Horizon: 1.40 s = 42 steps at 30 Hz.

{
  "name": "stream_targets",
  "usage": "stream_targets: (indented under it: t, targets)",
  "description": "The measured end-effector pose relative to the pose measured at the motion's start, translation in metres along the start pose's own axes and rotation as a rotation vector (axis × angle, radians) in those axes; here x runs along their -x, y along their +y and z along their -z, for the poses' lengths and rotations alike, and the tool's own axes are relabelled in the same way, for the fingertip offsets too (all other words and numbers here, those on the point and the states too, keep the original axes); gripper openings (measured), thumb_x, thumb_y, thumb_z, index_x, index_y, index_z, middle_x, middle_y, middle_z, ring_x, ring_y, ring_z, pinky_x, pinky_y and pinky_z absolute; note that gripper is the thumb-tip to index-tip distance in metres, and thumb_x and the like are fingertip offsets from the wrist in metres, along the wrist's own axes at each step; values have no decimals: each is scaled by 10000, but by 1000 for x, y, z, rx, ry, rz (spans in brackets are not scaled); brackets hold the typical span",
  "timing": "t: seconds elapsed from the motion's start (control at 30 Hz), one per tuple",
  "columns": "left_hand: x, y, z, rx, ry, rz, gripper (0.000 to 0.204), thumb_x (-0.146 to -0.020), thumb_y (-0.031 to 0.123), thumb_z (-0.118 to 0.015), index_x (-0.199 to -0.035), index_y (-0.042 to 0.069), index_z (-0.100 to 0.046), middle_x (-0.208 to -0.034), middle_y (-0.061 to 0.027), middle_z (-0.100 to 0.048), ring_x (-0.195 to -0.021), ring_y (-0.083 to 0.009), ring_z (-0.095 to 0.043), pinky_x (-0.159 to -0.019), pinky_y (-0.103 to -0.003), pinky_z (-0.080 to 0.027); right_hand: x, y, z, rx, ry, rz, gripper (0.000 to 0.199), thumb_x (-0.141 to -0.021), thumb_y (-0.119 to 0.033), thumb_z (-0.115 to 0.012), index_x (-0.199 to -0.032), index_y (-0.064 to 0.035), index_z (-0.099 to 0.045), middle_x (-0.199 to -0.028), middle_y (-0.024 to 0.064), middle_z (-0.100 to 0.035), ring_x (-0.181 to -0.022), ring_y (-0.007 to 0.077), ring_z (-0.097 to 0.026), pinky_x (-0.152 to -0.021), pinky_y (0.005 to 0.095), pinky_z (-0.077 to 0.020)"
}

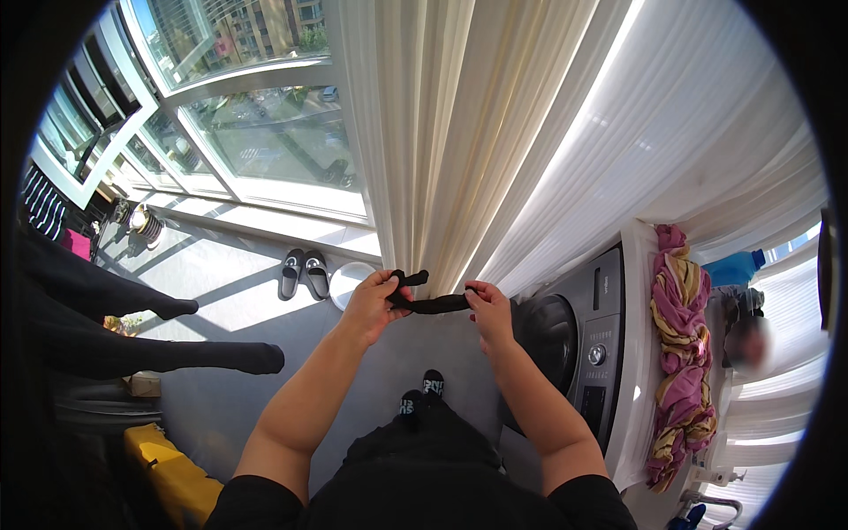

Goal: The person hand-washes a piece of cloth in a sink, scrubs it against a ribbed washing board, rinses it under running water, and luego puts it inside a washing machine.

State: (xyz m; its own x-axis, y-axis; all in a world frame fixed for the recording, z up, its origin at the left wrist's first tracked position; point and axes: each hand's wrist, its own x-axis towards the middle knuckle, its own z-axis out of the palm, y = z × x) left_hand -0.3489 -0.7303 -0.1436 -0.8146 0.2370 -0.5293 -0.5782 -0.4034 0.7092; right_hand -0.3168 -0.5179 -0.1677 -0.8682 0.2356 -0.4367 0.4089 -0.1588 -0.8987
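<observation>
A narrow strip of black cloth [435, 306] is stretched roughly level between my two hands, in front of the cream curtain [442, 132]. My left hand [369, 306] pinches it near one end, and a short loose piece sticks up past the fingers to the right. At the other end, my right hand [488, 311] grips the cloth between thumb and fingers. Whether it is a tie or a garment, I cannot tell.
A front-loading washing machine [596, 340] stands at my right, with a twisted pink and yellow cloth [680, 362] on the white surface above. Dark clothes [168, 357] hang at my left over a yellow item [172, 468]. Black slippers [304, 274] and a white basin [352, 281] sit on the floor.
</observation>
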Motion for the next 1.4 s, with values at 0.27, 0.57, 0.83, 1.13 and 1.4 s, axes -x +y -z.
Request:
stream_targets:
  t: [0.27,0.57,0.83,1.13,1.4]
  targets:
    - [-24,11,55,54,149,41,133,-942,187,-500,-1049,115,-532,-853,-23,-612,-835,-147,-591,-764,-375,-486,-59,8,-109,683,-353,888,313,-765,-62,-645,-1073,-115,-656,-754,97,-560,-710,230,-593,-645,345,-485]
    - [-95,40,168,-19,503,74,570,-883,413,-568,-1347,147,-371,-1274,-90,-457,-1150,-210,-417,-909,-470,-334,-154,37,-236,858,-281,745,139,-784,-84,-646,-908,-68,-708,-740,107,-574,-684,265,-586,-637,348,-471]
    - [-233,46,270,269,389,331,731,-900,483,-529,-1457,150,-193,-1462,-155,-241,-1314,-375,-256,-1043,-616,-196,-271,89,-326,192,-111,28,260,-863,-129,-638,-1096,-14,-628,-816,35,-645,-614,84,-549,-532,217,-457]
    - [-417,6,316,1173,218,478,994,-833,715,-405,-1476,158,110,-1497,-188,-150,-1290,-394,-336,-1026,-596,-277,-375,139,-375,-103,-118,-237,220,-874,-137,-633,-1073,-53,-595,-829,21,-625,-655,99,-560,-613,245,-482]
    - [-553,-64,405,746,274,190,336,-938,365,-509,-1084,70,-575,-1012,-61,-650,-964,-244,-612,-807,-398,-519,-475,246,-363,-16,50,-303,194,-890,-115,-602,-1077,-69,-582,-766,-7,-573,-649,80,-520,-578,223,-441]
